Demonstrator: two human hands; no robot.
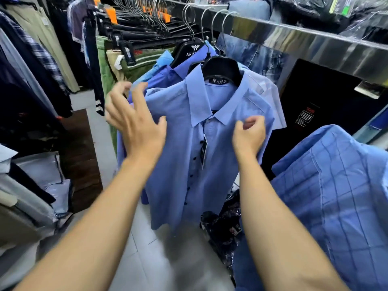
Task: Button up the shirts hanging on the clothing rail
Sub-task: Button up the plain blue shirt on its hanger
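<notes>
Both forearms reach up from six o'clock. The left hand (134, 122), fingers spread loose, touches the light blue shirt (178, 164) at nine o'clock; the right hand (248, 135) pinches its chest fabric at three. The shirt hangs centre on a black hanger (222, 71) from the steel rail (294, 38) at twelve.

Floor (151, 261): pale grey tiles, lower middle of the frame — a soft shadow across them.
Left side: a rack of dark and plaid garments (35, 59), beside a dark wooden panel (81, 164).
Upper middle: folded black trousers (134, 36) on metal-hooked hangers.
Upper right: plastic-wrapped stock (315, 11) — glossy under overhead light.
Right: a black panel (327, 106).
</notes>
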